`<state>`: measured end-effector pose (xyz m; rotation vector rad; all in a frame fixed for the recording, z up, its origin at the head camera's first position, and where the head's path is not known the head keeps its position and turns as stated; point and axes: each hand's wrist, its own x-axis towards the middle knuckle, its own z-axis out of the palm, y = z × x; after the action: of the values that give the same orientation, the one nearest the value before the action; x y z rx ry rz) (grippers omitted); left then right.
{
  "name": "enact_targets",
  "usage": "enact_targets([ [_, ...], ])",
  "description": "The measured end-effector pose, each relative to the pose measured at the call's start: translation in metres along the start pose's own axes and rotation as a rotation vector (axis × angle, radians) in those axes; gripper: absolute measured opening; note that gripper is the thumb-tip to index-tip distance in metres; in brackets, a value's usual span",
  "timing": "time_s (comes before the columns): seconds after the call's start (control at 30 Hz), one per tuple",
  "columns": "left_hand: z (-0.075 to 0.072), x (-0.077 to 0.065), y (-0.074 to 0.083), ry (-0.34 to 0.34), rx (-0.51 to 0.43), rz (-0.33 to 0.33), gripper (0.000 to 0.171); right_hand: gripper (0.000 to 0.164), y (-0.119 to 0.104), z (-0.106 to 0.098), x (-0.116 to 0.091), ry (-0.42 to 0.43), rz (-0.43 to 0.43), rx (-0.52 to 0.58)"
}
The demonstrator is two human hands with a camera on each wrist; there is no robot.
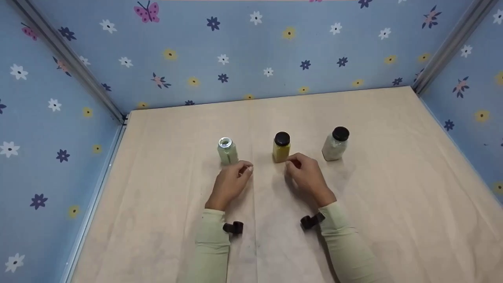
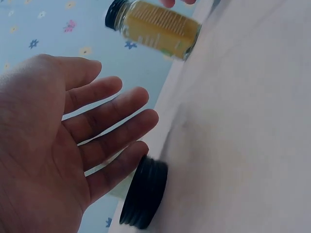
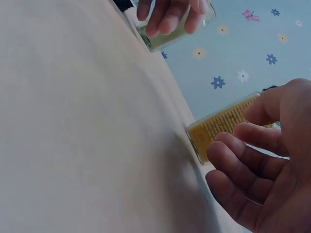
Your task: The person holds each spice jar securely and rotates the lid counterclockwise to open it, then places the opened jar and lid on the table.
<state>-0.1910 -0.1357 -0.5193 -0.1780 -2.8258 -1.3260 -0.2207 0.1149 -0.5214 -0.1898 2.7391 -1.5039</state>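
Note:
My left hand [image 1: 230, 182] is just in front of an uncapped glass bottle [image 1: 228, 153] with pale green contents and a silvery rim. Its fingers spread loosely in the left wrist view and hold nothing. Close by the little finger lies a black screw cap [image 2: 146, 194], hidden behind the hand in the head view. A black-capped bottle of yellow contents [image 1: 281, 149] stands upright in the middle. At its lower right is my right hand [image 1: 308, 175], fingers loosely bent, nothing between them. Farther right stands a black-capped bottle with whitish contents [image 1: 335, 145].
A beige cloth [image 1: 165, 165] covers the table. Blue flowered panels [image 1: 243, 43] enclose the back and both sides, with grey metal posts at the rear corners. Black wrist cameras [image 1: 312, 221] are strapped over both sleeves.

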Motion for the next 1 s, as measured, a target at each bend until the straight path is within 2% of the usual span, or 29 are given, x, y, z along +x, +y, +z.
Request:
enact_targets([
  [0.13, 0.007, 0.003, 0.01, -0.01, -0.007, 0.006, 0.025, 0.018, 0.0, -0.006, 0.002, 0.023, 0.019, 0.008],
  [0.33, 0.02, 0.01, 0.019, -0.049, -0.091, 0.042, 0.027, 0.017, 0.001, -0.01, 0.004, 0.057, 0.011, 0.021],
  [0.43, 0.025, 0.012, 0.018, -0.042, -0.142, 0.022, 0.028, 0.017, 0.002, -0.009, 0.004, 0.061, 0.01, 0.012],
  [0.57, 0.031, 0.016, 0.016, 0.001, -0.183, -0.015, 0.026, 0.017, 0.003, -0.008, 0.004, 0.061, 0.018, 0.012],
  [0.87, 0.046, 0.029, 0.02, -0.005, -0.232, -0.062, 0.029, 0.019, 0.001, -0.009, 0.007, 0.065, 0.014, 0.015],
  [1.0, 0.051, 0.033, 0.024, -0.016, -0.244, -0.076, 0.036, 0.019, 0.003, -0.01, 0.006, 0.058, 0.035, 0.015],
])
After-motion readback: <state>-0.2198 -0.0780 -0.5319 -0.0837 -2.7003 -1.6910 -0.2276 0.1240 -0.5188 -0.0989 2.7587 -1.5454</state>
